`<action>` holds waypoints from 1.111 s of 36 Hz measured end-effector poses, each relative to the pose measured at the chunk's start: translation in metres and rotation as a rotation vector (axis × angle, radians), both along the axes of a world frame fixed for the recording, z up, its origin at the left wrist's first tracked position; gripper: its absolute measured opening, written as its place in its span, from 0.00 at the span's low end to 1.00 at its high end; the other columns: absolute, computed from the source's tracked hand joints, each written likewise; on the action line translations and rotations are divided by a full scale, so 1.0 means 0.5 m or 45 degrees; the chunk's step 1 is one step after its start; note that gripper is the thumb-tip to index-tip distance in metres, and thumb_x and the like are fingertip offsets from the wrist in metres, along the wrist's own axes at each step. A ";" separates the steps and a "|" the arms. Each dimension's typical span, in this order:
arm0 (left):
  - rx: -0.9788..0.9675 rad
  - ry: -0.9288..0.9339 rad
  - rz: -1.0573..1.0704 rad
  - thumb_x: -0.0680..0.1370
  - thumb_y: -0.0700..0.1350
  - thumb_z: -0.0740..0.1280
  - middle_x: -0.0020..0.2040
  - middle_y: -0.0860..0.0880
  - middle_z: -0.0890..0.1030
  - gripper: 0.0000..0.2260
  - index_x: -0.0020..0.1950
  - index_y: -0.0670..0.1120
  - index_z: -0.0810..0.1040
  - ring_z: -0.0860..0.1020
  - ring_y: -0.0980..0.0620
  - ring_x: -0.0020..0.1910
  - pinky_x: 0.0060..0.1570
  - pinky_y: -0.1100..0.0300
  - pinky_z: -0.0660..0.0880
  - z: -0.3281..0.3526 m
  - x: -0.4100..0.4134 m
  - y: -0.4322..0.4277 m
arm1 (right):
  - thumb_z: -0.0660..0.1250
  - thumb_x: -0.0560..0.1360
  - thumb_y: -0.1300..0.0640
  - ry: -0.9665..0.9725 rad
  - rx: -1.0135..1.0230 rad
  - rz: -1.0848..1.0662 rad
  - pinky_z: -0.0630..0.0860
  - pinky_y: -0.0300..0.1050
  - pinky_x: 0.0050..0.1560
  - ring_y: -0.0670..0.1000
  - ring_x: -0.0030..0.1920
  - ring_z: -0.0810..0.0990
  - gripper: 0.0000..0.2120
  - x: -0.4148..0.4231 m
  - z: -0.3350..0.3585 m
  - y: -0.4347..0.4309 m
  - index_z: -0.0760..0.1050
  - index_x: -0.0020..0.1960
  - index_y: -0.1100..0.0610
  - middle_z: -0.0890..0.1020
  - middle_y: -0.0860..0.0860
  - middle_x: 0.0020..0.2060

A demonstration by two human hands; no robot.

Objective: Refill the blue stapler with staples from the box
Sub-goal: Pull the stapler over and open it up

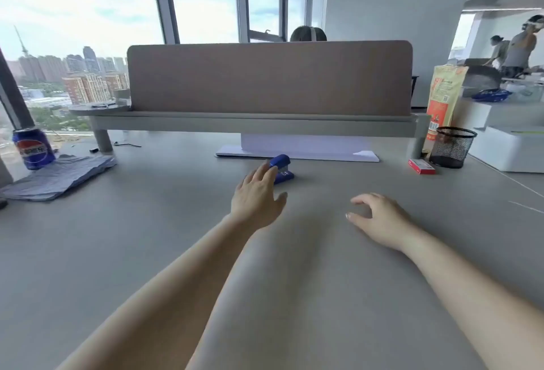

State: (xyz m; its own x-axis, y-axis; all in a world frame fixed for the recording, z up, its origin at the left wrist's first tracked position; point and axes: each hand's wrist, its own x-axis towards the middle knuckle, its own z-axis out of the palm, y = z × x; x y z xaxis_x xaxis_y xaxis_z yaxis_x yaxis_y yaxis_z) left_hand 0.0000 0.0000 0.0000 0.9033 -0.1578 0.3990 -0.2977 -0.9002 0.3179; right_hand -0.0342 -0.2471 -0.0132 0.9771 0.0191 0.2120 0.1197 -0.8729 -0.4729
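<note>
A small blue stapler [283,168] stands on the grey desk [164,222] near the middle, in front of a sheet of white paper. My left hand [256,197] is stretched out with fingers apart, its fingertips at the stapler's left side and covering part of it. My right hand [378,221] rests lower on the desk with fingers loosely curled and nothing in it. A red box of staples [421,166] lies flat at the right, well away from both hands.
A black mesh pen cup [451,147] stands beside the red box, with an orange bag [443,98] behind it. A blue soda can [33,148] and a folded grey-blue cloth [59,176] sit at the far left. A brown divider panel [269,78] closes the desk's back.
</note>
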 end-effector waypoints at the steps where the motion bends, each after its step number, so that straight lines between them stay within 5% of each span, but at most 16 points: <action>1: 0.000 0.022 0.043 0.75 0.54 0.60 0.77 0.50 0.54 0.28 0.73 0.50 0.56 0.55 0.47 0.74 0.72 0.52 0.55 0.000 0.016 -0.001 | 0.66 0.72 0.47 -0.015 0.056 -0.017 0.69 0.52 0.65 0.54 0.65 0.71 0.19 0.009 -0.002 0.004 0.73 0.60 0.53 0.76 0.51 0.63; 9: 0.103 0.154 0.165 0.77 0.55 0.55 0.78 0.48 0.47 0.32 0.75 0.46 0.44 0.45 0.47 0.76 0.74 0.48 0.44 -0.047 0.124 -0.009 | 0.66 0.72 0.48 -0.047 0.053 -0.065 0.69 0.51 0.65 0.53 0.65 0.72 0.18 0.048 -0.019 0.016 0.73 0.61 0.52 0.77 0.50 0.63; 21: 0.090 0.127 -0.063 0.77 0.58 0.55 0.78 0.53 0.48 0.31 0.75 0.51 0.45 0.44 0.51 0.76 0.74 0.51 0.45 -0.058 0.050 -0.015 | 0.66 0.72 0.49 -0.057 0.065 -0.030 0.68 0.50 0.65 0.53 0.64 0.71 0.18 0.045 -0.016 0.019 0.73 0.60 0.51 0.77 0.49 0.62; 28: 0.120 0.102 -0.353 0.78 0.57 0.55 0.77 0.56 0.49 0.29 0.75 0.53 0.47 0.44 0.56 0.76 0.74 0.53 0.43 -0.051 -0.021 -0.024 | 0.67 0.72 0.49 -0.029 0.382 0.052 0.66 0.42 0.62 0.49 0.66 0.70 0.21 0.032 -0.006 0.029 0.70 0.64 0.52 0.75 0.48 0.64; 40: 0.084 -0.079 -0.312 0.80 0.54 0.51 0.76 0.55 0.59 0.23 0.74 0.53 0.54 0.52 0.54 0.75 0.74 0.51 0.43 -0.039 0.030 -0.091 | 0.67 0.73 0.52 -0.028 0.605 0.195 0.68 0.42 0.65 0.45 0.64 0.73 0.21 0.050 -0.014 0.048 0.70 0.65 0.50 0.77 0.47 0.63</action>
